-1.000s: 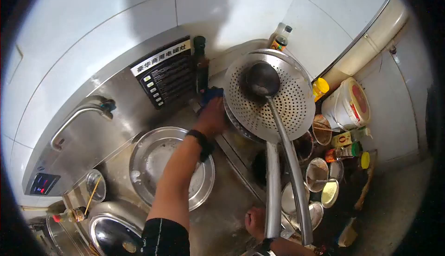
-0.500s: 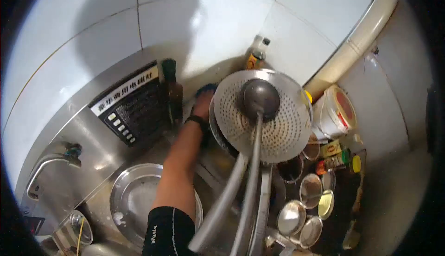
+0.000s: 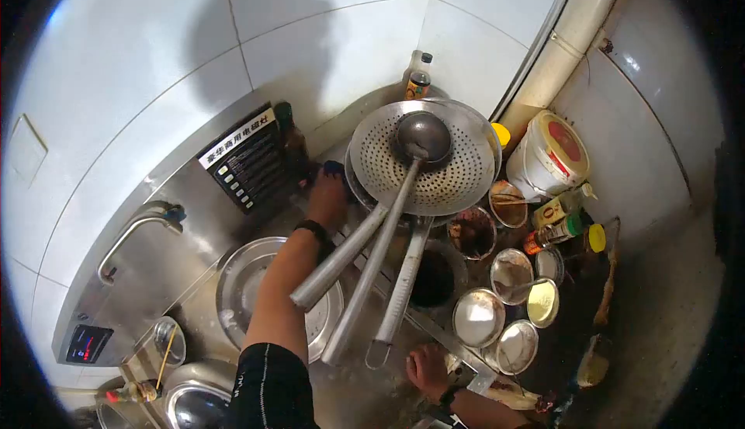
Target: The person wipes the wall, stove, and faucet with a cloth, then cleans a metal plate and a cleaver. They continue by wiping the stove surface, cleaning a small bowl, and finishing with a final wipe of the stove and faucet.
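1. A second ago the long handles over the worktop [image 3: 365,394] stood close together; now they fan out in three. The perforated skimmer [image 3: 380,173] and the ladle [image 3: 423,138] in its bowl have swung leftward, and a third, looped handle [image 3: 407,289] shows beside them.
2. The left hand [image 3: 328,196] has stayed low by the back wall, between the skimmer and a dark bottle [image 3: 291,142]. It touches a dark blue cloth [image 3: 334,166], which lies at the back of the worktop; its fingers are partly hidden, so I cannot tell how tightly they close on it.
3. For the work, this seems to matter mainly as tightness: the skimmer's handle end now sits just beside the left forearm.
4. The right hand [image 3: 428,369], out of view half a second ago, shows again near the front. Its fingers are curled; whether they hold anything, I cannot tell.
5. The metal worktop carries a round steel tray [image 3: 237,305] under the forearm and, to the right, clustered seasoning bowls [image 3: 477,318] and a white bucket [image 3: 543,157].
6. Around it: a curved tap [image 3: 128,231], a lit red display [image 3: 88,343], white tiles [image 3: 140,56] and a beige pipe [image 3: 574,41] in the corner.
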Demonstrator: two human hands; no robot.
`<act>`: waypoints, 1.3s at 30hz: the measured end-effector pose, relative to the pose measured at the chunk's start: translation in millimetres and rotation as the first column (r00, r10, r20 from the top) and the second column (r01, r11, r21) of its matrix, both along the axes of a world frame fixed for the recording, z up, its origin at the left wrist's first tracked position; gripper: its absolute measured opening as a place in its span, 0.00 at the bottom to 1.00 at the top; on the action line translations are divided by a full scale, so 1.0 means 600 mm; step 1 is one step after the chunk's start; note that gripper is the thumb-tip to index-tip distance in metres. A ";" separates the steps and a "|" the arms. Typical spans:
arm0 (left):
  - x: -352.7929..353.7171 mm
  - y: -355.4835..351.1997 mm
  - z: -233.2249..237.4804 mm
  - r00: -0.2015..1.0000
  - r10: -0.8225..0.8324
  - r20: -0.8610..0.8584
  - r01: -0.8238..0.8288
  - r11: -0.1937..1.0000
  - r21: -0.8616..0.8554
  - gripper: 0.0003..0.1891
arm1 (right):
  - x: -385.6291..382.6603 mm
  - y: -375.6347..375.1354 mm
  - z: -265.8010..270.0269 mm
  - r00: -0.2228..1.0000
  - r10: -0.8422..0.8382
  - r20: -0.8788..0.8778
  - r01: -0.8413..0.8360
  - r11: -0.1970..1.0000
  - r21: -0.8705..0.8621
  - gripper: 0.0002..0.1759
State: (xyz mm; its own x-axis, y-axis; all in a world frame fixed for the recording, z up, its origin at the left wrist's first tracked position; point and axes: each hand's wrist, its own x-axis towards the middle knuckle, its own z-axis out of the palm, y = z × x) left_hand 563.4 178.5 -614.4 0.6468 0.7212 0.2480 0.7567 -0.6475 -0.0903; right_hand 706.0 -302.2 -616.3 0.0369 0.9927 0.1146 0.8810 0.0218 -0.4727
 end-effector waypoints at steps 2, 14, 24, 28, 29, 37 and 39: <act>-0.017 -0.060 0.029 1.000 0.015 0.022 -0.014 0.999 -0.043 0.20 | 0.000 -0.004 0.007 1.000 0.007 0.011 -0.006 0.999 -0.045 0.09; -0.041 -0.277 0.046 0.932 0.022 0.362 0.114 0.929 -0.351 0.17 | 0.006 -0.004 -0.014 0.997 0.054 0.053 -0.061 0.988 0.139 0.13; -0.025 -0.166 0.074 0.841 0.386 0.379 -0.133 0.826 -0.548 0.12 | -0.003 0.001 -0.019 0.999 -0.019 -0.037 0.021 0.997 0.073 0.11; -0.021 -0.250 0.081 0.835 0.092 0.543 0.151 0.910 -0.387 0.14 | 0.003 0.000 -0.017 0.999 0.034 0.025 -0.036 0.996 0.083 0.09; -0.024 -0.274 0.082 0.862 0.040 0.505 0.187 0.902 -0.389 0.14 | 0.002 0.003 -0.008 1.000 0.027 0.012 -0.028 0.998 0.053 0.09; -0.038 -0.308 0.108 0.792 0.223 0.568 0.196 0.788 -0.583 0.16 | 0.009 0.011 0.000 0.999 0.046 -0.018 -0.041 0.975 0.219 0.10; -0.037 -0.303 0.117 0.688 0.371 0.623 0.226 0.707 -0.671 0.16 | 0.011 0.007 -0.007 0.999 0.038 -0.026 -0.035 0.994 0.104 0.09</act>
State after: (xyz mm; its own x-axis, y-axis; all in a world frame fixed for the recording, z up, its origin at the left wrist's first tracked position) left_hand 541.0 -3.2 -544.0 0.4372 0.8991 0.0194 0.4365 -0.2310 0.8696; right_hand 712.5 -297.9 -620.3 0.0058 0.9763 0.2164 0.8651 0.1036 -0.4908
